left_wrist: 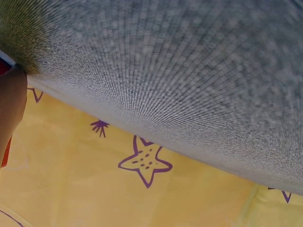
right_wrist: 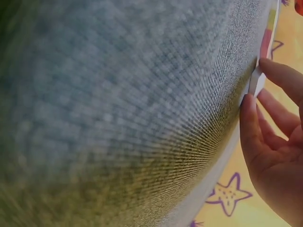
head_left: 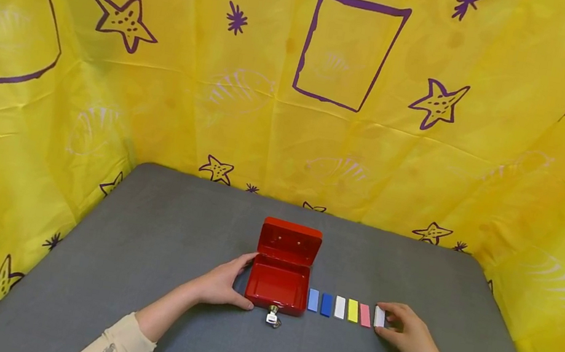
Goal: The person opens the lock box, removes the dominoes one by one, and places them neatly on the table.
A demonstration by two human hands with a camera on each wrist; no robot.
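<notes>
A red metal cash box stands with its lid raised and its inside bare. A key with a light head sits in the front lock. My left hand grips the box's left side, thumb at the front corner and fingers toward the back. At the right end of a row of small rectangular blocks, my right hand pinches a white block between thumb and fingers. The right wrist view shows this white block between the fingertips. Beside it lies a pink block.
Leftward from the pink block run a yellow block, another white block, a dark blue block and a light blue block near the box. A grey tabletop lies beneath, with yellow patterned cloth around it.
</notes>
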